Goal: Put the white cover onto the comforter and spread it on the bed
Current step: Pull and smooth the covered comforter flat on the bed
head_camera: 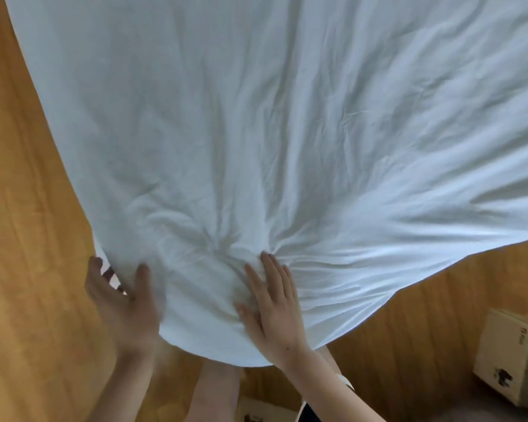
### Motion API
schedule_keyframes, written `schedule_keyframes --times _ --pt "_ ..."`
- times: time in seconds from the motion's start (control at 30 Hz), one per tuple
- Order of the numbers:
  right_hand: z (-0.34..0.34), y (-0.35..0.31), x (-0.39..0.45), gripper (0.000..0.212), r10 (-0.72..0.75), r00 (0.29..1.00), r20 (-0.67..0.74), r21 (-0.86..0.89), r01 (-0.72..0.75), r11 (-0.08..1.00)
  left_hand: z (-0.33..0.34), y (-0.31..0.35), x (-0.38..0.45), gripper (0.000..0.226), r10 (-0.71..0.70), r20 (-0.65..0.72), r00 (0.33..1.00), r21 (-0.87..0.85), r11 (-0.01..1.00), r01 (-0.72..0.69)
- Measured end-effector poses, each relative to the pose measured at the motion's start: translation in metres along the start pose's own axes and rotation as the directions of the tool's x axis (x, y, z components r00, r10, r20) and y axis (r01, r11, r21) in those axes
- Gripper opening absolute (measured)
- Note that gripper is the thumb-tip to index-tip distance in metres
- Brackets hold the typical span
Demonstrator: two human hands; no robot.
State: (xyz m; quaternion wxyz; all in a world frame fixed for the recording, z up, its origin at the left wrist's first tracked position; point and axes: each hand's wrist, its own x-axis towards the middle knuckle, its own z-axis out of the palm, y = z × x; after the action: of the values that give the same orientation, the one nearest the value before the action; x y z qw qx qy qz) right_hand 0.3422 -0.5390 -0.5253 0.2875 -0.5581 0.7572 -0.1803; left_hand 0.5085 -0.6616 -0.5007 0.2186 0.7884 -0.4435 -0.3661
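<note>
Left edge first: bare orange-brown wood plank floor (28, 223) runs alongside the bed, open room there for stepping. Left hand (125, 303) is at the near-left corner of the wrinkled white fabric cover (256, 132), thumb on top, fingers wrapped round the corner's side edge; a bit of something darker shows between the fingers, can't tell what. Looks like a grip on the corner, blurred though. The cover spreads away from both hands, forward and to the right, filling most of the view; long axis seems to run away from the person. Creases fan out from a bunched spot just ahead of the right hand (272, 306), which lies flat on the cover, fingers straight, pressing down. Near edge of the cover curves between the two wrists and overhangs the floor. Comforter itself not visible; probably inside, since the corner looks padded. Left hand is nearer the corner, so I'd guess it tugs while the right smooths. Far right: beige cardboard box (512, 357) on the floor, well apart from the cover.
</note>
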Motion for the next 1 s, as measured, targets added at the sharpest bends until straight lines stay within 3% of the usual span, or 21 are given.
schedule_keyframes --times 0.07,0.13,0.2,0.23,0.3,0.4,0.47,0.53,0.6,0.63,0.7,0.77,0.83,0.93,1.0 --pt "-0.001 -0.01 -0.006 0.049 -0.01 0.998 -0.059 0.054 0.013 0.998 0.0 0.015 -0.013 0.035 -0.025 -0.001 1.0 -0.099 0.995 0.025" --pt "0.002 -0.019 -0.013 0.046 -0.009 0.995 -0.102 0.078 0.017 0.997 -0.001 0.027 -0.021 0.016 -0.114 0.089 0.989 -0.233 0.963 0.132" --pt "0.006 -0.025 -0.014 0.048 0.02 0.991 -0.136 0.081 -0.009 0.997 0.0 0.034 -0.022 0.026 -0.263 0.295 0.919 -0.388 0.846 0.367" --pt "0.006 -0.027 -0.013 0.05 0.039 0.988 -0.15 0.081 -0.027 0.996 0.001 0.036 -0.022 0.039 -0.272 0.395 0.878 -0.399 0.81 0.431" --pt "0.005 -0.03 -0.01 0.053 0.059 0.983 -0.176 0.091 -0.044 0.995 -0.001 0.036 -0.018 0.063 -0.19 0.508 0.84 -0.331 0.857 0.394" --pt "0.004 -0.04 -0.014 0.063 0.026 0.986 -0.165 0.063 -0.015 0.998 -0.014 0.028 -0.009 0.064 -0.052 0.638 0.768 -0.36 0.862 0.357" --pt "0.005 -0.045 -0.019 0.071 0.011 0.992 -0.128 0.036 -0.006 0.999 -0.028 0.024 -0.012 0.06 -0.053 0.721 0.691 -0.335 0.846 0.415" --pt "0.006 -0.047 -0.021 0.081 0.019 0.995 -0.096 0.008 -0.019 1.0 -0.042 0.02 -0.021 0.064 -0.139 0.74 0.658 -0.261 0.842 0.472" --pt "0.005 -0.05 -0.024 0.089 -0.032 0.995 -0.098 -0.02 0.03 0.999 -0.062 0.023 -0.035 0.063 -0.259 0.667 0.698 -0.151 0.871 0.468" --pt "0.002 -0.052 -0.028 0.091 -0.083 0.99 -0.111 -0.017 0.081 0.997 -0.074 0.026 -0.041 0.049 -0.302 0.58 0.756 -0.081 0.903 0.422" --pt "-0.005 -0.054 -0.036 0.089 -0.18 0.972 -0.149 0.007 0.183 0.983 -0.097 0.042 -0.05 0.032 -0.285 0.414 0.865 0.061 0.956 0.286" --pt "-0.01 -0.047 -0.042 0.086 -0.201 0.972 -0.118 0.003 0.203 0.979 -0.109 0.047 -0.055 0.042 -0.23 0.439 0.868 0.157 0.971 0.178" --pt "-0.007 -0.027 -0.045 0.087 -0.111 0.993 -0.033 -0.035 0.11 0.993 -0.106 0.041 -0.059 0.043 -0.236 0.561 0.794 0.145 0.972 0.187" --pt "0.005 -0.004 -0.045 0.083 -0.031 0.998 0.052 -0.148 0.038 0.988 -0.084 0.017 -0.058 0.035 -0.249 0.803 0.541 0.174 0.967 0.187" --pt "0.014 0.0 -0.045 0.068 -0.028 0.999 0.021 -0.17 0.031 0.985 -0.07 0.002 -0.056 0.048 -0.204 0.855 0.476 0.158 0.978 0.135"
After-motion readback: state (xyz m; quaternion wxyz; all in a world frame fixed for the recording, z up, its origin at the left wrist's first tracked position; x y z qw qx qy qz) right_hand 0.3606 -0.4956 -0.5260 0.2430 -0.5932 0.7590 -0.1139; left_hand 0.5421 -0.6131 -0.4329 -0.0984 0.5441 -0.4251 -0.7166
